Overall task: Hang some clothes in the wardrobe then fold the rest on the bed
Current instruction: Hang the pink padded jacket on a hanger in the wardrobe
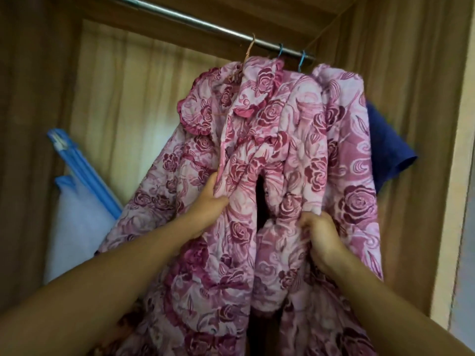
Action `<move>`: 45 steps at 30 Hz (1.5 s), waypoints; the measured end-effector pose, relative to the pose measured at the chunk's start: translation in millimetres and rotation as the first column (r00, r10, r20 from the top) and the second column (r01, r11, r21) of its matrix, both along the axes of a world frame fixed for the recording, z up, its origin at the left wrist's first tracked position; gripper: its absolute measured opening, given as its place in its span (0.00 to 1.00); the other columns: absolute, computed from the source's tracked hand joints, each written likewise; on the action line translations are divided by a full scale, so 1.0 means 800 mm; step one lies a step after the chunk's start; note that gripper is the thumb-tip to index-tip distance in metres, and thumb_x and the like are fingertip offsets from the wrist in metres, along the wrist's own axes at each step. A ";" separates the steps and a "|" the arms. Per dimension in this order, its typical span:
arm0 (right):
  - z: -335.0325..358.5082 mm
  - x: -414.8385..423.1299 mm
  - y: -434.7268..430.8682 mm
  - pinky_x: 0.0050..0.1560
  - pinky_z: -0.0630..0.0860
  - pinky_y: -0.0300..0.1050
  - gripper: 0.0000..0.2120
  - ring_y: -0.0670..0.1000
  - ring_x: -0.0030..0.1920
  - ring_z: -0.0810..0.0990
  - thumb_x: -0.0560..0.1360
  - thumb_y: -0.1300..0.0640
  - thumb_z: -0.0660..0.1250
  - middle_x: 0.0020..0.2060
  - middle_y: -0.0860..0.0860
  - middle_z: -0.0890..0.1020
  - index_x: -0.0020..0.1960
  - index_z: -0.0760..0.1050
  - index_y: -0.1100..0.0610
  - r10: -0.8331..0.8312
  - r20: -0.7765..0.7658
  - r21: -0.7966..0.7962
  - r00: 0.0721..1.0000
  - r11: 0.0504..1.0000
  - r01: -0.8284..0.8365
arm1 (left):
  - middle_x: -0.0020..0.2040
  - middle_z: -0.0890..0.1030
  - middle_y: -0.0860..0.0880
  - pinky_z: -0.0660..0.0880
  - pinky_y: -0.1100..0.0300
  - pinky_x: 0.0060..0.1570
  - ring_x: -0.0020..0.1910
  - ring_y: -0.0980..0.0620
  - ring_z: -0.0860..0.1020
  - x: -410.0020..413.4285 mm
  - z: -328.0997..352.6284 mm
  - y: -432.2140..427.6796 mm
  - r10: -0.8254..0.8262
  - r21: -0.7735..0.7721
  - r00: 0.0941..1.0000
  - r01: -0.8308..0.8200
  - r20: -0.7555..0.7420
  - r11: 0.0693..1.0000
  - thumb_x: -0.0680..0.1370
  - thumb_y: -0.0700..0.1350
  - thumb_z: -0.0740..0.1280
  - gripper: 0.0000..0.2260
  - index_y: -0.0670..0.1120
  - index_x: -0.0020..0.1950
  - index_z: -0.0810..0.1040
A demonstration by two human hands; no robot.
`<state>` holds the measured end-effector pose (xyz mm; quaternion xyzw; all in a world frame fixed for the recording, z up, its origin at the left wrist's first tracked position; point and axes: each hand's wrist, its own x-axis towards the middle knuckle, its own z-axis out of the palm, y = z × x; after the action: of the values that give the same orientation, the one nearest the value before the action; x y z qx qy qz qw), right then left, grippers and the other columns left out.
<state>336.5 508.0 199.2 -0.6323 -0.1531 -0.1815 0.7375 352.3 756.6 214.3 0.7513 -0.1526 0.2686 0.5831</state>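
1. Step in hand: hanging. The pink floral robe [257,129] hangs from a tan hanger [249,48] on the wardrobe rail [200,23].
2. Left hand [209,201] is clamped on the left front edge and right hand [321,235] on the right front panel. The hands are apart, with the front gaping between them.
3. My read: they're straightening the fronts.
4. Next move: draw the edges together, release, and check the hanger sits level. The blue garment [385,155] crowds the right side.

No writing, label, brand, number or sign could be read. The quilted pink jacket with dark rose print [270,155] carried only its flower pattern, and the blue-edged white fabric bag [77,227] beside it showed no legible marking.
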 end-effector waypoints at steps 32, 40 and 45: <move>-0.077 -0.223 -0.004 0.60 0.79 0.60 0.18 0.56 0.52 0.83 0.72 0.58 0.74 0.52 0.52 0.85 0.60 0.76 0.56 -0.480 0.055 -0.659 0.875 0.641 0.394 | 0.83 0.46 0.46 0.55 0.50 0.78 0.81 0.43 0.52 -0.129 -0.161 0.027 -0.029 0.638 0.914 0.305 -0.405 0.707 0.79 0.58 0.68 0.36 0.59 0.82 0.52; -0.105 -0.238 0.016 0.39 0.78 0.58 0.22 0.62 0.38 0.80 0.82 0.46 0.60 0.41 0.58 0.82 0.66 0.55 0.58 -0.500 0.416 -0.773 0.759 0.245 0.585 | 0.81 0.58 0.46 0.70 0.59 0.65 0.72 0.50 0.69 -0.174 -0.169 0.019 -0.109 0.599 0.941 0.291 -0.321 0.746 0.81 0.53 0.67 0.34 0.52 0.82 0.54; -0.126 -0.244 0.019 0.53 0.80 0.55 0.21 0.58 0.51 0.82 0.79 0.38 0.61 0.52 0.52 0.83 0.62 0.71 0.53 -0.621 0.243 -0.965 0.746 -0.075 0.252 | 0.79 0.64 0.47 0.72 0.61 0.61 0.68 0.52 0.72 -0.200 -0.191 0.021 -0.055 0.637 0.933 0.285 -0.356 0.716 0.81 0.54 0.68 0.34 0.51 0.82 0.56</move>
<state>141.3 523.6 98.8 -0.9800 0.0901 -0.1731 0.0383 192.6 773.2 61.2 0.9267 -0.2156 0.0168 0.3073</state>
